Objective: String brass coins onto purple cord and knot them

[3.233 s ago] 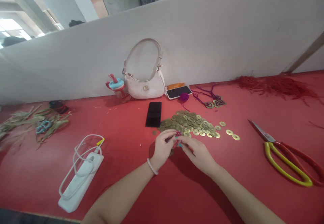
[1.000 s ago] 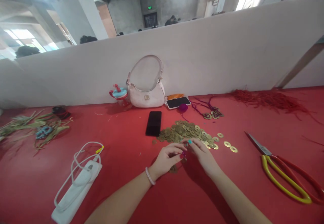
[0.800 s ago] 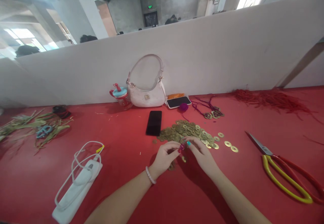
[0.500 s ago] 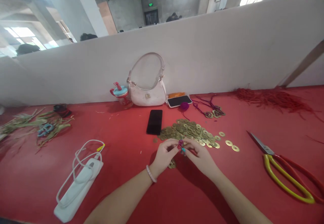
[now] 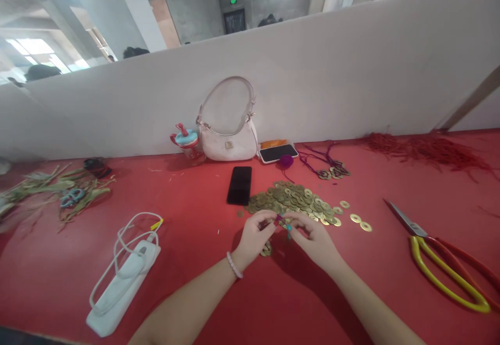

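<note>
Both hands meet over the red table, in front of a pile of brass coins with holes [image 5: 291, 199]. My left hand [image 5: 255, 235], with a pale bead bracelet at the wrist, is closed with thumb and fingertips pinching a purple cord [image 5: 278, 219]. From the other side my right hand [image 5: 312, 238] pinches the same cord, thumb against fingers. A small teal spot shows at the right thumb tip; I cannot tell what it is. Several coins [image 5: 266, 248] hang or lie just below the left hand, partly hidden by it.
Large scissors [image 5: 420, 241] with yellow and red handles lie right. A black phone [image 5: 239, 185], white phone [image 5: 278, 153], purple yarn ball [image 5: 286, 161], handbag [image 5: 228, 144] and cup [image 5: 189, 144] are behind. A white power strip [image 5: 125, 288] lies left, red strands [image 5: 425, 150] far right.
The purple loop between my fingertips looks smaller now. My right thumb has shifted slightly right, with the teal spot farther from the left fingertips. The coins on the table have not moved.
</note>
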The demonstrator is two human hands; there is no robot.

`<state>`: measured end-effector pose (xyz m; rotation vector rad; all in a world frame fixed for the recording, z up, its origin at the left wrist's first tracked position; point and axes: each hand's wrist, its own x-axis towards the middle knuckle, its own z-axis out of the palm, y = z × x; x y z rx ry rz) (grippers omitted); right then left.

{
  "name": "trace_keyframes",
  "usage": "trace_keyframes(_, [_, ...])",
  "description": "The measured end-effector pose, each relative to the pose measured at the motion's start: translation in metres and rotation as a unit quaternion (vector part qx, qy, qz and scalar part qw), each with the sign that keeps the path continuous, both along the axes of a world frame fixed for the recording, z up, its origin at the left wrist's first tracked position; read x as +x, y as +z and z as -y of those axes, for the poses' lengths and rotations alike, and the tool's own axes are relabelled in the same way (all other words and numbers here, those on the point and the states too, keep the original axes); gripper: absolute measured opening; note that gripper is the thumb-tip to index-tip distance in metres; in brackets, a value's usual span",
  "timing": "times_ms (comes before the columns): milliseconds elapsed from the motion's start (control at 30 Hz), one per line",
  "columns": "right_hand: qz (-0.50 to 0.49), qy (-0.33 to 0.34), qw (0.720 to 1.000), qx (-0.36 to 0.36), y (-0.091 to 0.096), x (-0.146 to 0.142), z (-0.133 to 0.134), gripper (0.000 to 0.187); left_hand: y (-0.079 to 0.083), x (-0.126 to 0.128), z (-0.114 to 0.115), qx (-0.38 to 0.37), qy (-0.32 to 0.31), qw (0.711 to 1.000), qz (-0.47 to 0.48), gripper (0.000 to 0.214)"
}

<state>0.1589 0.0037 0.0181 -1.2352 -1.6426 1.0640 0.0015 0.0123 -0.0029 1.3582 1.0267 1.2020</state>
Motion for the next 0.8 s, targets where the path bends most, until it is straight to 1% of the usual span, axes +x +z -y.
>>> trace_keyframes(333, [-0.016, 0.004, 0.999, -0.035, -0.0022, 0.0029, -0.0013, 0.036, -0.0007, 0.0002, -0.0003, -0.023, 0.013, 0.999, 0.021, 0.015])
trace_keyframes(500, [-0.02, 0.018, 0.998, -0.057, -0.0018, 0.0032, -0.0009, 0.04, -0.0001, 0.0006, -0.0008, -0.037, 0.025, 0.998, 0.033, 0.015])
trace_keyframes(700, [-0.008, 0.034, 0.998, -0.052, -0.0022, 0.0012, -0.0019, 0.041, -0.0019, -0.0004, -0.0016, -0.037, 0.061, 0.996, 0.049, 0.016])
trace_keyframes(800, [0.007, 0.042, 0.998, -0.052, -0.0044, 0.0016, -0.0017, 0.044, -0.0018, -0.0011, -0.0015, -0.031, 0.061, 0.996, 0.049, 0.016])
